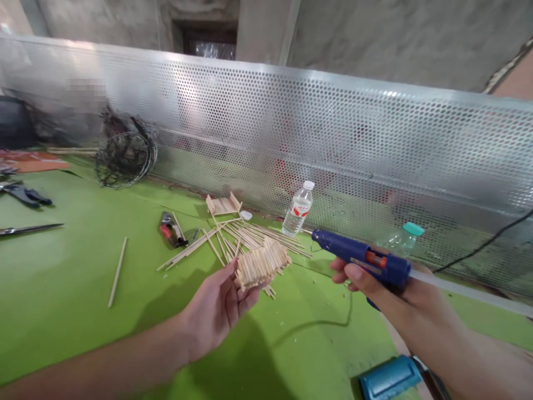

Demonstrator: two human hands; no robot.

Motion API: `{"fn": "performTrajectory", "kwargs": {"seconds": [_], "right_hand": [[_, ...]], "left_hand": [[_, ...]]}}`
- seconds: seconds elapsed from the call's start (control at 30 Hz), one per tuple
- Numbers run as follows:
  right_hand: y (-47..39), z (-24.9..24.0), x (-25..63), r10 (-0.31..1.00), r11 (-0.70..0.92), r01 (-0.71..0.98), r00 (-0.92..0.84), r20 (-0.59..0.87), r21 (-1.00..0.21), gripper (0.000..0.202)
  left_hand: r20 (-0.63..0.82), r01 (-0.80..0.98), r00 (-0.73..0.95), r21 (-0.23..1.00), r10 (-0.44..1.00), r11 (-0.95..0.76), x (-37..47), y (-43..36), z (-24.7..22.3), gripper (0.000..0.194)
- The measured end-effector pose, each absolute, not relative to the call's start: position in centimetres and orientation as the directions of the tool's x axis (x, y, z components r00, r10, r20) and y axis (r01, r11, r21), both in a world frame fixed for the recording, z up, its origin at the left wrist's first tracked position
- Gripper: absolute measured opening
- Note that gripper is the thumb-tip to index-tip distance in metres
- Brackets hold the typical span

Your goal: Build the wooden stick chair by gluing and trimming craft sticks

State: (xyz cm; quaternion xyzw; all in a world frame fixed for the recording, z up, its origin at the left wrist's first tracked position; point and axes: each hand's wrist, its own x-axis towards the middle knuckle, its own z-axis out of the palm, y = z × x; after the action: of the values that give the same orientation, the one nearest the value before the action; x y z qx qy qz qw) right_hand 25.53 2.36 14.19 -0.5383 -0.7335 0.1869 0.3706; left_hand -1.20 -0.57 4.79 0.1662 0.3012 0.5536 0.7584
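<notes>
In the middle of the head view, my left hand point(220, 305) grips a small piece built of wooden sticks point(262, 264) laid side by side, raised above the table. My right hand point(375, 294) is wrapped round a blue glue gun point(358, 253) with a long pale glue stick out of its back. The gun's nozzle points left, apart from the stick piece. Under and behind the piece lies a loose pile of thin wooden sticks point(250, 233). Another small stick-built piece point(224, 204) stands behind that pile.
A water bottle point(298, 209) and a teal-capped bottle point(403, 239) stand near the perforated metal panel point(258, 122). Red-handled pliers point(170, 229), a single stick point(118, 272), a wire coil point(127, 153) and dark-handled pliers point(27, 194) lie leftward. A blue object point(391, 379) is at front right.
</notes>
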Motion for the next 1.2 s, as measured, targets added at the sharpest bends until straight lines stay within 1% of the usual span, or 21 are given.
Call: {"fn": "performTrajectory", "kwargs": {"seconds": [0.2, 0.37, 0.43, 0.53, 0.67, 0.8, 1.03, 1.2], "right_hand": [[1.5, 13.2, 24.5, 0.882, 0.460, 0.662, -0.264, 0.390, -0.592, 0.037], [1.5, 12.2, 24.2, 0.854, 0.470, 0.680, -0.189, 0.485, -0.563, 0.040], [1.4, 12.0, 24.2, 0.821, 0.509, 0.694, -0.214, 0.529, -0.509, 0.035], [1.3, 11.9, 23.9, 0.746, 0.604, 0.693, -0.318, 0.585, -0.393, 0.023], [1.5, 12.3, 22.9, 0.627, 0.702, 0.667, -0.416, 0.658, -0.248, 0.018], [2.0, 12.3, 22.3, 0.501, 0.795, 0.597, -0.552, 0.666, -0.103, 0.018], [2.0, 11.7, 22.7, 0.415, 0.835, 0.550, -0.633, 0.653, 0.003, 0.028], [1.5, 11.9, 22.3, 0.424, 0.819, 0.573, -0.627, 0.653, 0.018, 0.023]], "left_hand": [[-0.271, -0.733, 0.203, 0.595, 0.941, 0.330, -1.3, -0.5, 5.2, 0.039], [-0.284, -0.731, 0.198, 0.594, 0.938, 0.334, -1.1, -0.6, 5.8, 0.041], [-0.281, -0.731, 0.197, 0.597, 0.939, 0.332, -1.1, -0.6, 6.0, 0.042], [-0.271, -0.734, 0.201, 0.595, 0.941, 0.328, -1.1, -0.6, 6.1, 0.044], [-0.288, -0.744, 0.206, 0.574, 0.935, 0.341, -1.1, -0.6, 6.2, 0.046], [-0.292, -0.742, 0.192, 0.582, 0.937, 0.333, -1.1, -0.7, 6.2, 0.050], [-0.295, -0.729, 0.207, 0.589, 0.933, 0.348, -1.1, -0.9, 6.4, 0.051], [-0.302, -0.722, 0.199, 0.598, 0.932, 0.348, -1.0, -1.2, 6.9, 0.047]]}}
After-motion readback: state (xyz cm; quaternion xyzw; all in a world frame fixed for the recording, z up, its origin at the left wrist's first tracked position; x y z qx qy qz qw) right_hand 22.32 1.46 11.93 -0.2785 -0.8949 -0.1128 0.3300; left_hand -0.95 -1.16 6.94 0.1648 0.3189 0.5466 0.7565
